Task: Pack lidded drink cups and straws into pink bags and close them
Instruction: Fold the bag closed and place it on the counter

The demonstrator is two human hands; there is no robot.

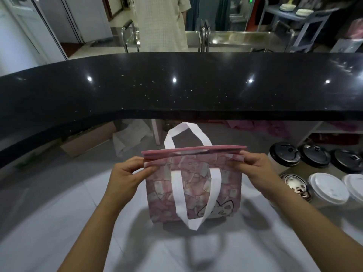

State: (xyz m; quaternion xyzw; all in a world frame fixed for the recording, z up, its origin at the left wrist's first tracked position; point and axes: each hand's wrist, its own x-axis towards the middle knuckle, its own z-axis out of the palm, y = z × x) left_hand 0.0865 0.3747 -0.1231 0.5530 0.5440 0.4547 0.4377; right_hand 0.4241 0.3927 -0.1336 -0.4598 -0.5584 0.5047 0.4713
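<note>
Squarely in the middle of the pale worktop (59, 203) stood the bag (194, 185), pink with a banknote print and a cartoon outline low on its near face. Its mouth was pressed nearly flat, the top edge running level from side to side. The left hand (125, 173) pinched the left end of that edge between thumb and curled fingers. The right hand (255, 165) did the same at the right end, with its fingers folded over the rim. One white handle (176, 193) hung down the near face, and the other handle (188, 128) stood up behind the mouth. What the bag held could not be seen.

Just right of the bag, on the same worktop, were three black-lidded cups (283, 156) in a row. Nearer the camera were white-lidded cups (328, 188) and one cup with a printed dark top (296, 186), all upright and apart from the bag.

Beyond the bag ran a raised black ledge (176, 91), glossy and speckled. A cardboard box (88, 140) lay below it on the left. Past the ledge stood a person in a light checked garment (163, 22) beside steel trolleys (235, 39).
</note>
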